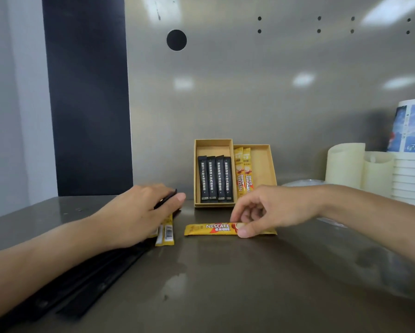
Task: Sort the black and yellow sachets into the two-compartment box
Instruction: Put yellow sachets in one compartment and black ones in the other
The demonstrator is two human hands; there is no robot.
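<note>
A tan two-compartment box [264,164] stands at the back of the steel counter. Its left compartment holds several black sachets [214,179]; its right one holds two yellow sachets [243,171]. My right hand [266,210] pinches the right end of a yellow Nescafe sachet [210,229] lying flat in front of the box. My left hand [139,210] rests palm-down on a small pile left of the box, its fingers closed on a black sachet [166,199]. Yellow sachets [165,233] stick out from under that hand.
A stack of paper cups [410,179] and cream cylindrical holders [345,164] stand at the right. A black rail [93,280] runs along the counter under my left forearm. A steel wall rises behind the box; a dark panel [86,92] stands at the back left.
</note>
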